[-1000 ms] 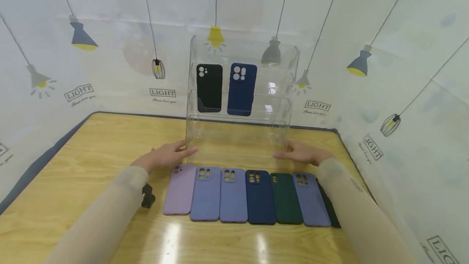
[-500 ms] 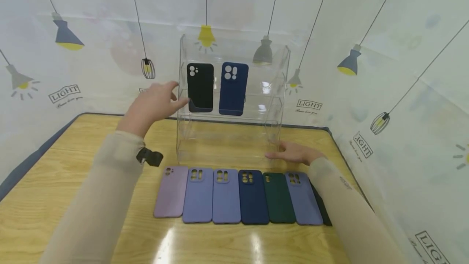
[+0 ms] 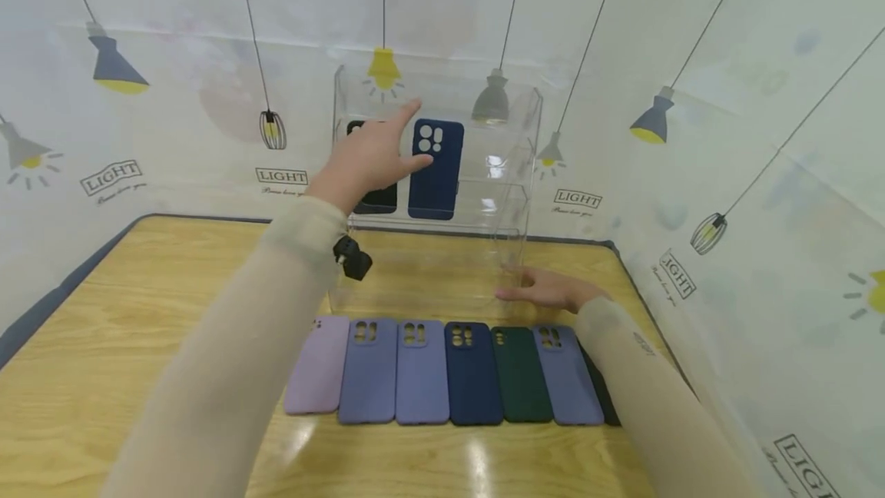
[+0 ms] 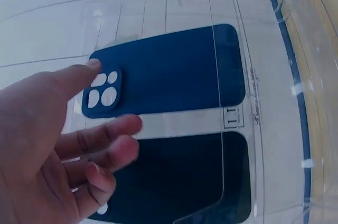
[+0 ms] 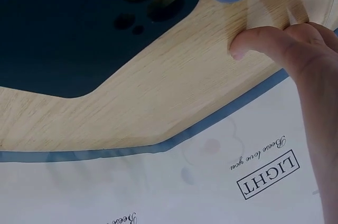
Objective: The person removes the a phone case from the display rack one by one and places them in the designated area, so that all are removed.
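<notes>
A clear display rack [image 3: 415, 300] with stepped tiers stands upright on the table. Its upper tier holds a dark phone case [image 3: 379, 202] on the left and a navy phone case [image 3: 437, 187] beside it. My left hand [image 3: 369, 160] is raised before them, thumb and forefinger spread, covering much of the dark case. In the left wrist view, its thumb tip overlaps the navy case [image 4: 169, 71] near the camera holes, other fingers loosely bent. My right hand [image 3: 549, 289] grips the rack's lower right corner, thumb in front.
Before the rack lies a row of phone cases: a pink-lilac case [image 3: 318, 375], several periwinkle and navy ones, a green case [image 3: 523, 379], and a black case [image 3: 603, 390] partly hidden by the right sleeve. A patterned wall covering [image 3: 228, 83] rises behind the table [image 3: 124, 313].
My left hand has left the rack's lower left corner, risen, and moved right to the two upper cases. My right hand stays at the lower right corner. The head view has shifted slightly.
</notes>
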`<action>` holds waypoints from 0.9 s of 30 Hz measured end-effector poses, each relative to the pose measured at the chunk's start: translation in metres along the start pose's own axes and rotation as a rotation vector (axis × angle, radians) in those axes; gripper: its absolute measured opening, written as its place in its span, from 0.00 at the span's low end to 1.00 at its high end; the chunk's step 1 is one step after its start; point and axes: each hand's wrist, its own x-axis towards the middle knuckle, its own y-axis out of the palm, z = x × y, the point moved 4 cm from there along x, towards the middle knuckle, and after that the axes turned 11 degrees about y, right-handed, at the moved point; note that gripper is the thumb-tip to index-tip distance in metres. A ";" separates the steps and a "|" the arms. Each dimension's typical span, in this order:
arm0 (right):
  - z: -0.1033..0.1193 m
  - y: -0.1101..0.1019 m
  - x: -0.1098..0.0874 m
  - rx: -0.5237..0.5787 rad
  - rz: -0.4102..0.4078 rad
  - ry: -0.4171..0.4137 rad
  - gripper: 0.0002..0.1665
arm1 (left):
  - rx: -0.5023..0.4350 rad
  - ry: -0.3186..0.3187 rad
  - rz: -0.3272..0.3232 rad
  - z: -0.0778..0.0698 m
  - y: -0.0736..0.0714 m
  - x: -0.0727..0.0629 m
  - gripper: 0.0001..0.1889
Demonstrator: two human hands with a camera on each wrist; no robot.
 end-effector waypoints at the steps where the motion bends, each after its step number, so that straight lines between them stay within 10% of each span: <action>1: 0.000 0.001 0.001 0.003 0.003 0.003 0.63 | -0.006 -0.020 0.017 0.000 0.003 0.002 0.50; 9: -0.001 0.002 0.003 0.003 0.005 0.012 0.62 | -0.009 -0.064 0.075 -0.001 0.022 0.004 0.50; 27: 0.001 0.002 -0.002 0.014 0.028 0.002 0.62 | -0.030 -0.014 -0.105 -0.005 0.047 -0.004 0.51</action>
